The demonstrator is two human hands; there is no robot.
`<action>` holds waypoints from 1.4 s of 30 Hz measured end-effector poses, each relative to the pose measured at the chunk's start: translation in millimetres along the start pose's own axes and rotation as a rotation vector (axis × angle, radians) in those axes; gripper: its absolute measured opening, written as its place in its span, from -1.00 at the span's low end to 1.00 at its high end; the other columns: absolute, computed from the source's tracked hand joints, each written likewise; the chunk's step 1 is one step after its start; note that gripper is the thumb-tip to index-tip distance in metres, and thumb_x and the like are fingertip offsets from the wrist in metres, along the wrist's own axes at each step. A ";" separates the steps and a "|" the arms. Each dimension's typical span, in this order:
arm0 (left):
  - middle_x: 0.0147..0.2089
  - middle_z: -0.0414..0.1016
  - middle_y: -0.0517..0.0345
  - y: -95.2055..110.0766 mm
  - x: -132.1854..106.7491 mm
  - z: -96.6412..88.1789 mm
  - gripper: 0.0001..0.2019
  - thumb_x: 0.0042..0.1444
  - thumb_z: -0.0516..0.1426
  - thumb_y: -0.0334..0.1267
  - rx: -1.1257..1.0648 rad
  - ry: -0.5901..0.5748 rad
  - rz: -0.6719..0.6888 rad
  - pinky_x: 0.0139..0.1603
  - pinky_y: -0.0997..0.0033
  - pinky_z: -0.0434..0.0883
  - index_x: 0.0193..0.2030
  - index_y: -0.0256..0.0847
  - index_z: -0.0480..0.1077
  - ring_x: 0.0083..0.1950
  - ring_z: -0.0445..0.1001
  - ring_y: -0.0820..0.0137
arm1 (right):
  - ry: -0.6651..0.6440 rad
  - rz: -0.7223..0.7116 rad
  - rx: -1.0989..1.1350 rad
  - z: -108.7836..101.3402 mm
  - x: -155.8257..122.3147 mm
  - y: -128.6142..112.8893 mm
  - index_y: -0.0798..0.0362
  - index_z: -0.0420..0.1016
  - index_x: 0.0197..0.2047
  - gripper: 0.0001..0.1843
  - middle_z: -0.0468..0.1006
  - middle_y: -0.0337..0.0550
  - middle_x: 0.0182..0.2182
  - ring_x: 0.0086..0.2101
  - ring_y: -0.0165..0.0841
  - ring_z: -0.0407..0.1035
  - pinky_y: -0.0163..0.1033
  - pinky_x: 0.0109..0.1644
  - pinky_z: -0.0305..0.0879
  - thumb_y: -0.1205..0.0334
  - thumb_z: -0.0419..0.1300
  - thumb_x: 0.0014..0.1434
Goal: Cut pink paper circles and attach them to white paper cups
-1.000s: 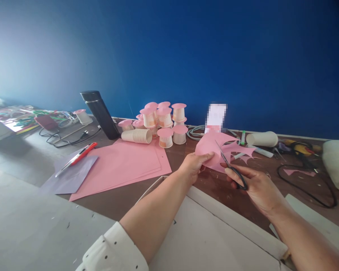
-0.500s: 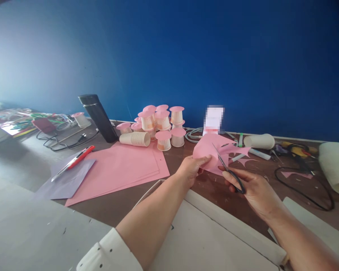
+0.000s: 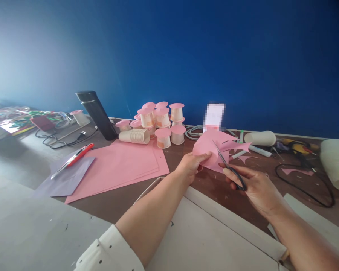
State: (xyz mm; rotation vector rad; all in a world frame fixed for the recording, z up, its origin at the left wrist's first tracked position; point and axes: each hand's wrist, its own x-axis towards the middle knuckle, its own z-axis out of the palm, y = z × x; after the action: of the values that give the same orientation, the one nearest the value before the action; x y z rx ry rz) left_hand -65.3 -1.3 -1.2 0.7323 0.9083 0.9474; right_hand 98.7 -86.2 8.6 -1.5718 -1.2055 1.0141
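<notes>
My left hand (image 3: pixel 192 165) pinches a piece of pink paper (image 3: pixel 205 147) at its near edge, thumb on top. The sheet has a rounded left side and jagged, partly cut strips on the right. Black-handled scissors (image 3: pixel 234 176) are in my right hand (image 3: pixel 251 184), fingers closed round the loops. Their blades lie at the paper, pointing up and left; whether they are parted is hard to see. Behind my left hand stand several white paper cups (image 3: pixel 163 141) topped with pink paper discs, some stacked on others.
Pink sheets (image 3: pixel 124 165) lie to the left, with a purple sheet (image 3: pixel 76 177) and red utility knife (image 3: pixel 76 156) on top. Nested cups (image 3: pixel 134 136) lie near a black flask (image 3: pixel 97 114). Cables (image 3: pixel 302 188), a lying cup (image 3: pixel 260 138) and pink scraps are at right. A pale open box (image 3: pixel 211 233) is in front.
The view has shifted slightly. Both hands keep their hold on the paper and the scissors, with hardly any visible movement.
</notes>
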 end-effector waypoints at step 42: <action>-0.36 0.46 0.10 4.3 -2.4 0.1 -0.58 -0.32 0.45 -0.15 -0.051 0.019 0.004 -0.39 0.46 0.20 -0.34 -0.31 0.47 -0.38 0.34 0.50 | 0.018 -0.027 -0.030 -0.8 0.4 3.2 -0.03 0.65 -0.01 -0.47 0.51 -0.21 -0.49 -0.51 -0.41 0.33 -0.31 -0.44 0.23 -0.10 0.38 -0.01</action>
State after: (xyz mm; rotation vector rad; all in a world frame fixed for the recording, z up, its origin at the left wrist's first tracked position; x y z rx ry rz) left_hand -67.4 -1.8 3.2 0.6827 0.8967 0.9787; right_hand 100.4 -86.3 5.7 -1.5808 -1.2308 0.9667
